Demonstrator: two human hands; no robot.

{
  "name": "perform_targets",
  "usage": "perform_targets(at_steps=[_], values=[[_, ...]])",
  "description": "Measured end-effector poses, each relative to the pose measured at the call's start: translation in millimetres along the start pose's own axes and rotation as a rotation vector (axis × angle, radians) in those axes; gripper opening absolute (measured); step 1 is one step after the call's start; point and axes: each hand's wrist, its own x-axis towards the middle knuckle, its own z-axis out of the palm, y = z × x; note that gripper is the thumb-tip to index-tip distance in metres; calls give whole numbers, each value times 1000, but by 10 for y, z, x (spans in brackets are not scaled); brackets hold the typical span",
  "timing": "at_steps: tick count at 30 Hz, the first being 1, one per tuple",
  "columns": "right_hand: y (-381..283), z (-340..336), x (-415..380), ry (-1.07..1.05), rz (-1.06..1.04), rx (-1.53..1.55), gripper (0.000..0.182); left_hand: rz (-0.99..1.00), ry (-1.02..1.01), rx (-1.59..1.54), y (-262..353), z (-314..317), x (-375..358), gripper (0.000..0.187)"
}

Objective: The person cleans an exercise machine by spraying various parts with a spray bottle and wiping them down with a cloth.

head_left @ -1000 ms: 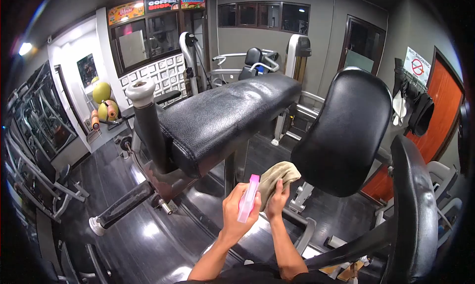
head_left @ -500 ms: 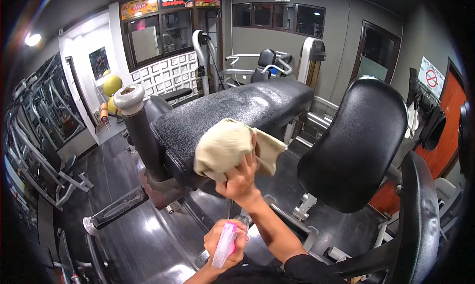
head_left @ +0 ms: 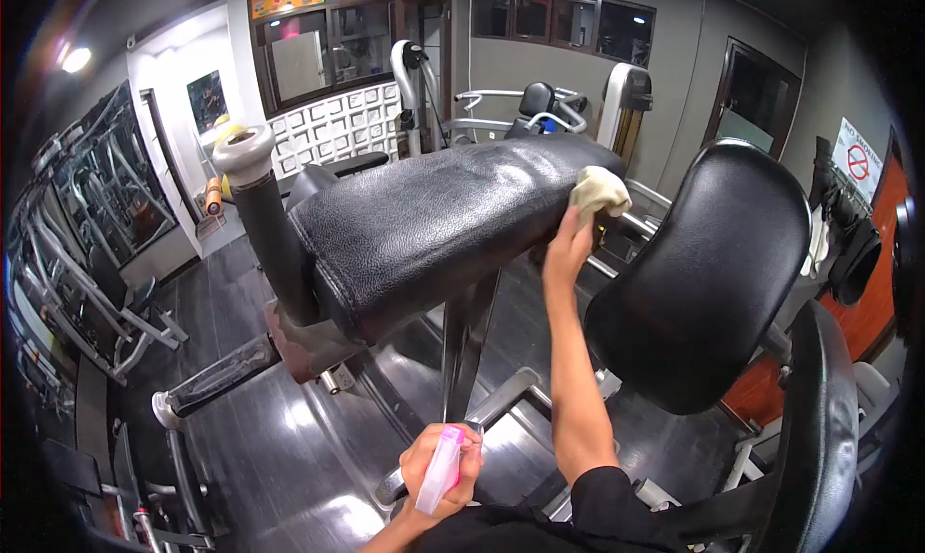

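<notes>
A long black padded bench (head_left: pixel 434 216) of a gym machine lies across the middle of the view. At its far right end, my right hand (head_left: pixel 575 237) holds a bunched beige cloth (head_left: pixel 601 191) against the side edge of the pad. My left hand (head_left: pixel 424 464) is low in the centre, near my body, with its fingers wrapped round a spray bottle with a pink and clear head (head_left: pixel 444 468).
A black backrest (head_left: pixel 703 274) stands right of my right forearm, with another dark pad (head_left: pixel 824 418) beyond it. A padded post with a grey cap (head_left: pixel 245 153) rises at the left. Metal frame parts (head_left: pixel 506 394) run below the bench.
My right hand has moved with the cloth from the near middle edge of the pad to its far right end. The cloth is more bunched. The view has shifted slightly.
</notes>
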Motion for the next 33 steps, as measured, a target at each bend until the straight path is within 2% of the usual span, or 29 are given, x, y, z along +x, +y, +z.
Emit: perform_targets(at_steps=[1, 2, 3, 6, 7, 9, 11, 13, 15, 16, 17, 18, 22, 25, 28, 30, 32, 33], values=[[-176, 30, -161, -52, -8, 2, 41, -1, 4, 6, 37, -13, -6, 15], [-89, 177, -342, 86, -280, -130, 35, -27, -16, 36, 101, -24, -12, 14], [-441, 172, -417, -94, -278, 44, 33, -53, -36, 67, 143, -39, -21, 15], [-953, 351, -763, -231, -580, 14, 34, -88, -30, 99, 169, -81, -97, 15], [-1040, 395, -890, -354, -555, 54, 31, -88, -28, 102, 169, -75, -99, 15], [-1230, 478, -989, -401, -671, 86, 37, 35, 85, 65, 163, -54, -99, 14], [-1607, 446, -925, -477, -826, 62, 40, 13, 113, 52, 158, -47, -136, 13], [-1626, 405, -845, -517, -889, 61, 35, -14, 132, 46, 122, -55, -175, 12], [-925, 416, -1007, -519, -625, 184, 36, -25, 139, 28, 99, -21, -161, 13], [-698, 365, -1012, -464, -545, 102, 36, -41, 146, 6, 94, -10, -163, 13], [-666, 320, -934, -416, -461, 22, 36, -42, 136, -2, 67, -3, -151, 13], [-600, 187, -705, -285, -578, -196, 40, -58, 129, -5, 26, 17, -133, 13], [-270, 63, -138, 6, -160, -68, 38, -62, 87, 25, -33, 116, -81, 14], [-32, 8, 337, 50, -152, -57, 42, -57, 39, 22, -62, 130, -83, 15], [160, -34, 681, 115, -6, -15, 42, -18, -2, 46, -106, 128, -81, 16], [380, -64, 1013, 228, 197, 10, 40, -35, -17, 52, -100, 113, -105, 16], [434, -162, 1354, 239, 380, -139, 41, -45, -26, 56, -92, 101, -127, 16], [751, -239, 1599, 229, 434, -180, 45, -47, -25, 41, -88, 97, -144, 16]])
